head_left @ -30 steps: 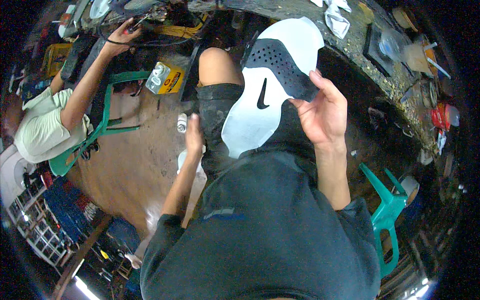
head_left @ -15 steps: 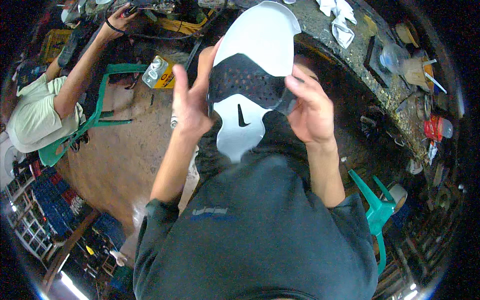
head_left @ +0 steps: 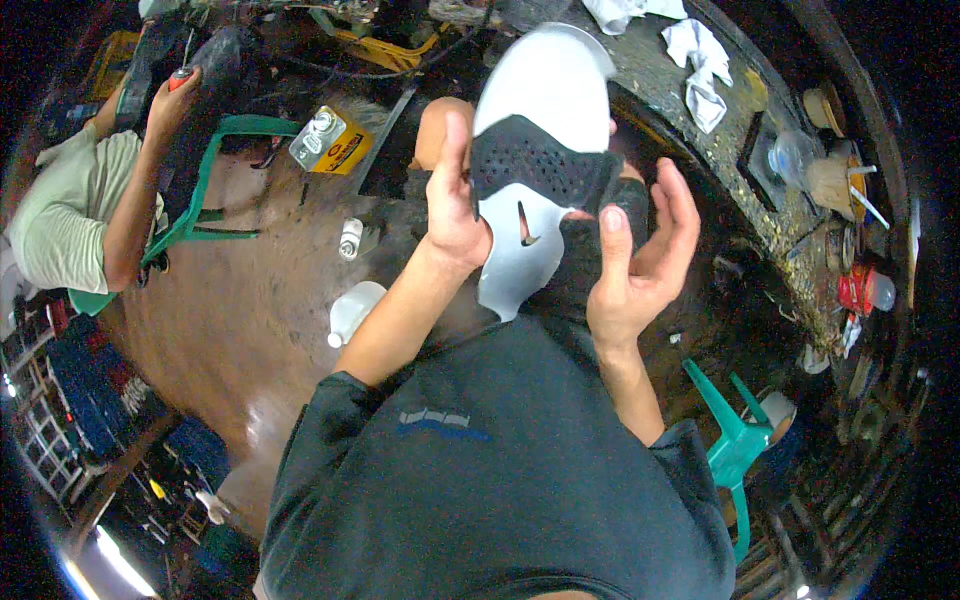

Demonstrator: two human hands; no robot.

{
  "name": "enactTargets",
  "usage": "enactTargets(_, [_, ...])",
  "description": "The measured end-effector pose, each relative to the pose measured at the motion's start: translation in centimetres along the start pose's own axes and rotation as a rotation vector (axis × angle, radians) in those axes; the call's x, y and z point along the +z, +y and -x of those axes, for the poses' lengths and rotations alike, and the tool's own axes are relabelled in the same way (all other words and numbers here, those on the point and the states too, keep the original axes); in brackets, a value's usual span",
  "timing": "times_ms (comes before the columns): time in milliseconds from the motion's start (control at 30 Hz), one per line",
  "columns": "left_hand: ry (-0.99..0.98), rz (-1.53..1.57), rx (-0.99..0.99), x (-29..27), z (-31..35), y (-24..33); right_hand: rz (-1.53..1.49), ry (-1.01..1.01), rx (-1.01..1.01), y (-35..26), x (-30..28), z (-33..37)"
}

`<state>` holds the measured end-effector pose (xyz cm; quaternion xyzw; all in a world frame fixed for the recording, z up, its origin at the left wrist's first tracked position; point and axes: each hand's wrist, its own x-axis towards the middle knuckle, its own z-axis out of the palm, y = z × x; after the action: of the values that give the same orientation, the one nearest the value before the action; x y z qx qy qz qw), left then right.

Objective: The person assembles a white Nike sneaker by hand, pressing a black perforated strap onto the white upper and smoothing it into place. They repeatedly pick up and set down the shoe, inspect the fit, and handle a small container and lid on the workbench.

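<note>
Holding one white-and-black cut-out piece (head_left: pixel 538 155) in the left hand (head_left: pixel 458 205), showing the thumb along its left edge and hiding the other fingers behind. Spreading the right hand (head_left: pixel 638 282) open just right of the piece, pointing the thumb near one perforated black band; not being able to tell whether touching. Showing one dark curved mark (head_left: pixel 525 222) between both hands.

Counting one yellow-and-silver tin (head_left: pixel 333 142) beyond and left of the left hand, one small container (head_left: pixel 350 239) nearer on that side, and one white jug (head_left: pixel 355 306) beside the left forearm. Seeing two green plastic seats, one far left of the left hand (head_left: pixel 205 175), one right of the right forearm (head_left: pixel 738 445). Counting two white cloths (head_left: pixel 697 75) on one workbench (head_left: pixel 652 45) beyond the right hand. Noticing one co-worker (head_left: pixel 75 215) far left of the left hand, gripping one red-handled tool (head_left: pixel 181 78). Blocking sight of the bench's near edge with the piece.
</note>
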<state>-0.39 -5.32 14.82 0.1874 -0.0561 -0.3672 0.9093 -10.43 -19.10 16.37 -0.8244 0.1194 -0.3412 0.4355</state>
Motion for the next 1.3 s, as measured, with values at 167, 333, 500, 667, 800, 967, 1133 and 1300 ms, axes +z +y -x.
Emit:
enactTargets(167, [-0.031, 0.150, 0.169, 0.3, -0.6, 1.7, -0.237, -0.294, 0.103, -0.9, 0.9, -0.3])
enactTargets(333, [-0.106, 0.202, 0.334, 0.0, -1.2, 3.8, -0.384, -0.677, 0.604, -1.6, 2.0, 0.7])
enactTargets(500, [-0.065, 0.444, 0.271, -0.4, -0.6, 4.9, -0.683, -0.669, 0.852, -1.7, 1.3, 1.0])
enactTargets(667, [0.175, 0.194, 0.178, -1.6, 0.7, 2.2, -0.708, -0.526, 0.814, -2.2, 2.1, 2.0])
enactTargets(800, [0.135, 0.306, 0.000, -3.2, 1.6, 0.6, -0.569, -0.535, 0.718, -1.6, 3.0, 2.8])
enactTargets(967, [0.189, 0.361, -0.034, -3.7, 2.9, 1.0, -0.566, -0.672, 0.679, -0.5, 2.0, 3.8])
enactTargets(1133, [0.141, 0.303, 0.002, -2.2, 3.5, 0.7, -0.568, -0.681, 0.633, 0.4, 0.9, 4.1])
enactTargets(1300, [0.171, 0.156, 0.037, -0.7, 3.6, 0.5, -0.523, -0.579, 0.491, 1.4, 0.7, 3.1])
